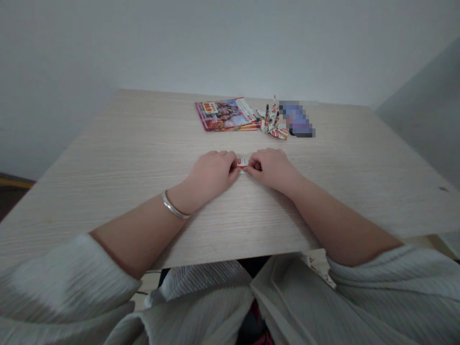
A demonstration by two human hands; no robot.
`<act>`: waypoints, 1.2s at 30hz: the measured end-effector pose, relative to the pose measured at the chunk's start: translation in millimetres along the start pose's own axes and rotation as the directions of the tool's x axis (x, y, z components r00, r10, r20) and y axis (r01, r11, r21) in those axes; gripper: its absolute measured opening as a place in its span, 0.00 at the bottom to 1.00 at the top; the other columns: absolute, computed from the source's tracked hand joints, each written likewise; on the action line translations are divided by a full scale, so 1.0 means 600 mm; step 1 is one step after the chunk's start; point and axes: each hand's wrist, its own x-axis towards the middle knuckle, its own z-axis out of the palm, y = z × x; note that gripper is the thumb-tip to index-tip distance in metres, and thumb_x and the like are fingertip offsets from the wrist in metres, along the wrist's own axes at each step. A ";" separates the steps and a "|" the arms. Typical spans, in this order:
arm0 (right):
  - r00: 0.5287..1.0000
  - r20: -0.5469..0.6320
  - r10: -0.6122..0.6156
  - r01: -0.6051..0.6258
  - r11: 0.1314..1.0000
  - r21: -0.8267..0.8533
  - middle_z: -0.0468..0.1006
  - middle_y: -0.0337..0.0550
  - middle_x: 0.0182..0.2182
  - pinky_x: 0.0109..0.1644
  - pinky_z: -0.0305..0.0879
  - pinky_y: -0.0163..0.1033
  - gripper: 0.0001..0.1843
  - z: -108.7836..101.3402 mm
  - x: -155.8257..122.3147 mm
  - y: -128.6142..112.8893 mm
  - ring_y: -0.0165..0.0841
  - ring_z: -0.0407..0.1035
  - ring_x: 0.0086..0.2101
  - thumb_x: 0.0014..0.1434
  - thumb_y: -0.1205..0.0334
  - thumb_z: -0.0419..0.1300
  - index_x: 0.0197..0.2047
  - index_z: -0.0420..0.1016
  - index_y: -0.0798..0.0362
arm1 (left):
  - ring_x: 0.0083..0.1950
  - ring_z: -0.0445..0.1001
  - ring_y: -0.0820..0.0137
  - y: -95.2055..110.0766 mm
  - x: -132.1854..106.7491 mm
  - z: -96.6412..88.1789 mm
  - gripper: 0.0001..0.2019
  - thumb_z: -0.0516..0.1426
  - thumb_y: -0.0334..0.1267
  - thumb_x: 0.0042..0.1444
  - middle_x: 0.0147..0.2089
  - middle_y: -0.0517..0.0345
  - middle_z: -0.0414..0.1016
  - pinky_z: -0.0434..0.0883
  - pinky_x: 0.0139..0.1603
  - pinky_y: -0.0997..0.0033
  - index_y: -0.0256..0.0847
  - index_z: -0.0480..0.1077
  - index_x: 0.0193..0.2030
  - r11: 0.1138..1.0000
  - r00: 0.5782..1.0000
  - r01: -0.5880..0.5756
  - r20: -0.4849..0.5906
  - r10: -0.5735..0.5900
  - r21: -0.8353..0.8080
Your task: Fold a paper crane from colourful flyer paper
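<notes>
Between my two hands, just above or on the table, is a small piece of folded paper (242, 162), white with red print. My left hand (212, 173) pinches its left end between thumb and fingers; a silver bangle sits on that wrist. The right end is pinched by my right hand (275, 168), with the fingers curled in. Only the middle of the paper shows, as my fingers cover both ends. Beyond my hands stands a folded paper figure (271, 123) with pointed parts, in similar white and red print.
A stack of colourful printed leaflets (228, 115) lies toward the back of the pale wooden table (143, 139). Right of the paper figure is a blurred-out flat bluish object (297, 119). A wall (230, 48) rises behind the table. More printed paper (319, 263) shows below the front edge.
</notes>
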 end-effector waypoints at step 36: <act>0.997 -0.053 -0.050 0.055 0.995 0.087 0.82 0.45 0.39 0.46 0.53 0.44 0.09 0.009 -0.004 0.030 0.41 0.71 0.43 0.65 0.66 0.57 0.45 0.77 0.51 | 0.49 0.76 0.58 -0.014 -0.020 -0.011 0.17 0.50 0.36 0.70 0.49 0.45 0.79 0.74 0.51 0.58 0.37 0.79 0.52 0.932 0.939 -0.344 0.017 0.344 0.118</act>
